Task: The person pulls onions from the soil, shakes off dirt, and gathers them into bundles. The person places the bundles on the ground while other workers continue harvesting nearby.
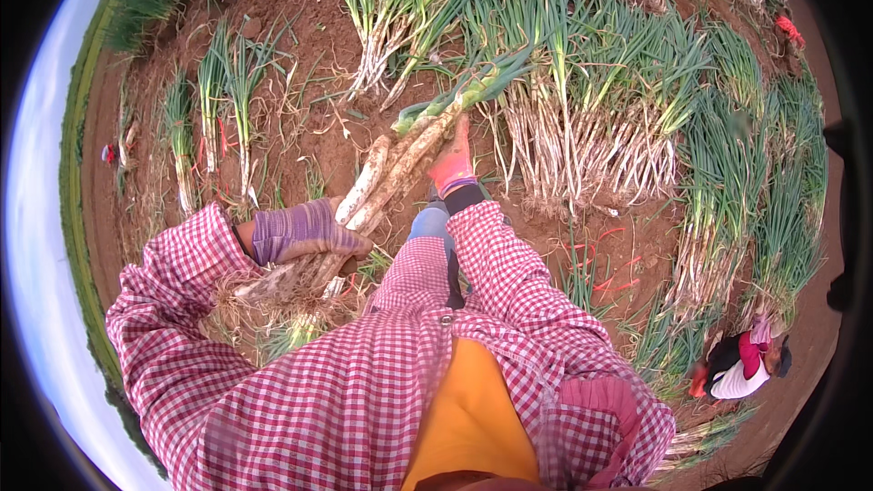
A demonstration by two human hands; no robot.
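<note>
A small bunch of thick green onions (397,174) slants across in front of me, soil clinging to its white stalks. My left hand (310,232), in a purple striped glove, is closed around the lower stalks. Hairy roots (235,286) stick out below that hand, towards my body. Higher up, near where the leaves turn green, my right hand (453,158) in a pink-orange glove holds the same bunch from its right side; some of its fingers are hidden behind the stalks. The green tops point away to the upper right.
A wide row of pulled green onions (580,116) lies ahead and right, with more piles (716,218) beyond. Tied bundles (211,102) rest at left. Red ties (603,259) are scattered on brown soil (307,116). Another person (743,365) bends over at far right.
</note>
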